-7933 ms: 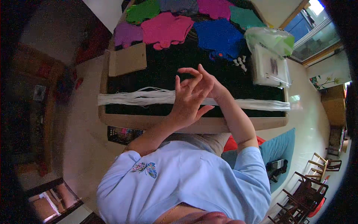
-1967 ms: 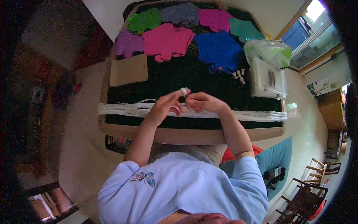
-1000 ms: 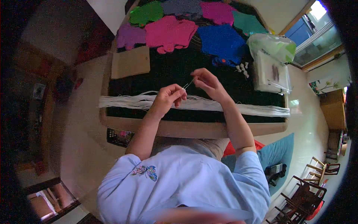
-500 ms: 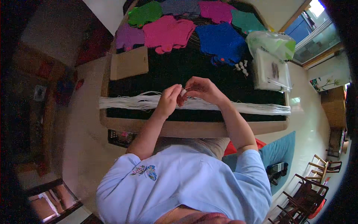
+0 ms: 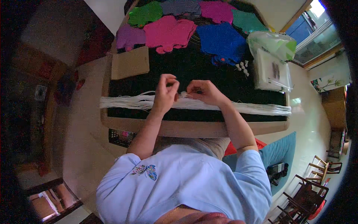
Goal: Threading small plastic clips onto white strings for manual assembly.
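My right hand [image 5: 206, 92] is closed in a pinch on a small white piece [image 5: 183, 94], partly covered by the fingers. Its exact kind is too small to make out. To its left and a little apart, my left hand [image 5: 166, 92] is raised with its fingers curled toward the thumb; anything between them is too fine to see. Beneath both hands a long bundle of white thread [image 5: 257, 108] stretches across the table from side to side, looser and looped near my left hand.
The black-topped table [image 5: 171, 69] has a pale padded edge. Folded pink cloth [image 5: 169, 33], blue cloth [image 5: 220, 41] and several other coloured pieces lie at the back. A brown cardboard piece [image 5: 130, 63] lies left; small white pieces [image 5: 242, 68] and plastic bags [image 5: 272, 71] lie right.
My left hand has come away from the white piece, moving up and slightly left, with its fingers now curled. The right hand stays nearly in place, holding the piece.
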The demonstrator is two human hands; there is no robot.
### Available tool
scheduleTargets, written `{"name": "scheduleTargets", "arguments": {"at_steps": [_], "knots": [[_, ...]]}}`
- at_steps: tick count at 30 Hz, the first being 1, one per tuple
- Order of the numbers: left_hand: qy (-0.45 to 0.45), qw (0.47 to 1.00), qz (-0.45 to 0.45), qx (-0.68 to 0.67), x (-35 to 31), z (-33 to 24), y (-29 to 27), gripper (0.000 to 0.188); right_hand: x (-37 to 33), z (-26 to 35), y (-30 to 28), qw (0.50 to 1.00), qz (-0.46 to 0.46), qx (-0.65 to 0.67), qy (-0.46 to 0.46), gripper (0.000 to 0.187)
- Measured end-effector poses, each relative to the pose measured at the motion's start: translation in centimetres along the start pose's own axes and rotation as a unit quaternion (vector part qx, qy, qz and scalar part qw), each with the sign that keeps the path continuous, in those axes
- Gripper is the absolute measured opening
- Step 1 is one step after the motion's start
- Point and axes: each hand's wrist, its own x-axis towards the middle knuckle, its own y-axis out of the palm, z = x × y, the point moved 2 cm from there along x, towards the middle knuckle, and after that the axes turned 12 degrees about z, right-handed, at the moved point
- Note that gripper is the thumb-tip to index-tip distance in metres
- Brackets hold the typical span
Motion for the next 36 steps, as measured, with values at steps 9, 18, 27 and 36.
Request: {"name": "scheduleTargets", "arguments": {"at_steps": [9,18,27,36], "knots": [[-0.415,0.777,0.271,-0.388,-1.1,1.0,-0.3,0.044,-0.2,-0.2,-0.2,0.999,-0.007,0.015,-0.035,0.007],[-0.04,0.989,0.138,-0.021,-0.6,-2.2,-0.1,0.006,0.0,-1.0,-0.8,0.975,0.017,0.222,0.01,0.008],[-0.066,0.994,0.05,0.076,-0.5,-2.3,-0.2,0.006,-0.2,-1.3,-0.9,0.987,0.013,0.148,0.068,0.021],[-0.164,0.979,0.023,-0.122,-0.2,-1.0,0.3,0.009,-0.1,-0.5,-0.4,0.98,0.001,0.189,0.063,0.026]]}}
